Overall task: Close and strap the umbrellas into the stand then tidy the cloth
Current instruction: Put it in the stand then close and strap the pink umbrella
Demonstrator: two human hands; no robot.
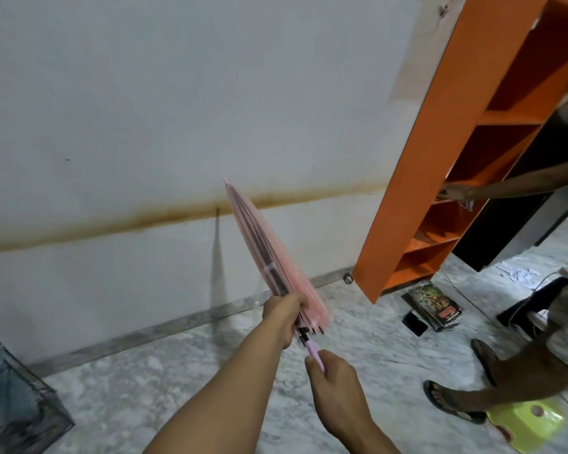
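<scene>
A closed pink umbrella [259, 247] points up and to the left, its tip against the white wall. My left hand [284, 314] is wrapped around the folded canopy near its lower end. My right hand [333, 376] grips the pale lilac handle [313, 350] just below. A dark wire stand [17, 394] sits at the bottom left corner, partly cut off by the frame. No cloth is in view.
An orange shelf unit [440, 158] stands at the right, with another person reaching into it; their sandalled foot [450, 401] is on the marble floor. Books [435, 304] and a phone lie by the shelf. A yellow-green stool [528, 424] is at bottom right.
</scene>
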